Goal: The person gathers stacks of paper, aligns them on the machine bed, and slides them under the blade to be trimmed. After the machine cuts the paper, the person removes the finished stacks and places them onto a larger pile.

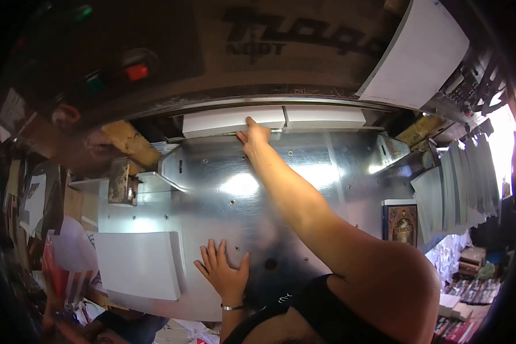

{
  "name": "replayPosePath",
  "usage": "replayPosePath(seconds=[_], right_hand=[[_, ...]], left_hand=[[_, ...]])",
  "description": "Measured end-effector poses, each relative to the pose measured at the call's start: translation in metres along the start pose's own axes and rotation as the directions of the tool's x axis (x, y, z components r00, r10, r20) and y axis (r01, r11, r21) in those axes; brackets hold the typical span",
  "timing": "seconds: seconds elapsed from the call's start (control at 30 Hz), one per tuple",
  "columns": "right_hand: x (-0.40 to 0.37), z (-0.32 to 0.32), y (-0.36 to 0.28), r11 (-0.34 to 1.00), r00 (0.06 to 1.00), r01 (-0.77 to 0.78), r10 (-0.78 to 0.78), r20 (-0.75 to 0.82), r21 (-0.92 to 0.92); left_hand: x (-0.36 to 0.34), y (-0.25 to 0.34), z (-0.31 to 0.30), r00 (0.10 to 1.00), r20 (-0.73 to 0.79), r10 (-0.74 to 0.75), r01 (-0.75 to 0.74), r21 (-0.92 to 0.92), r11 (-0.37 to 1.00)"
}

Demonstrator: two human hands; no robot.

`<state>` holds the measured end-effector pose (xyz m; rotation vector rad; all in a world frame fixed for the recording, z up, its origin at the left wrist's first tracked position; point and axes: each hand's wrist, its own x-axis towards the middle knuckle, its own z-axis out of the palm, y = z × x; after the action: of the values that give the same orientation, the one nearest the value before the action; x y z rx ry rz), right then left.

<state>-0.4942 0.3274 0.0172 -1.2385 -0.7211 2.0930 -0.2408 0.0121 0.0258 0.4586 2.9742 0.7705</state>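
Note:
My right hand reaches far forward to the front edge of a stack of white paper under the machine's bar. One finger lies on top and the others are at its lower edge, so the hand grips the stack. Against that stack's right end stands a second white paper stack, with a thin dark gap between them. My left hand rests flat on the metal table, fingers spread and holding nothing, with a band at the wrist. To its left lies a thick white paper block.
A dark machine body spans the back, with a red button and a white sheet. A dark ornate book and upright paper stacks stand at right. Another person's arm shows at lower left.

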Motion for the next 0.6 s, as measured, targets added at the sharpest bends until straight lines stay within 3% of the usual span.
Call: replayPosePath(seconds=[0.37,0.4,0.53,0.6], right_hand=[[-0.087,-0.104,0.001,0.997,0.979,-0.074,0.071,0.193,0.008],[-0.096,-0.118,0.001,0.996,0.984,-0.089,0.089,0.155,-0.006],[-0.126,-0.198,-0.003,0.985,0.925,-0.152,0.172,0.338,-0.086],[-0.155,-0.231,-0.009,0.973,0.936,-0.172,0.209,0.282,-0.150]], left_hand=[[-0.008,-0.012,0.008,0.996,-0.081,0.023,-0.028,-0.067,0.997],[-0.010,-0.015,0.009,0.993,-0.118,0.017,-0.030,-0.107,0.994],[-0.010,-0.026,0.016,0.949,-0.316,0.002,-0.096,-0.282,0.955],[-0.012,-0.027,0.019,0.915,-0.399,-0.058,-0.144,-0.457,0.878]])
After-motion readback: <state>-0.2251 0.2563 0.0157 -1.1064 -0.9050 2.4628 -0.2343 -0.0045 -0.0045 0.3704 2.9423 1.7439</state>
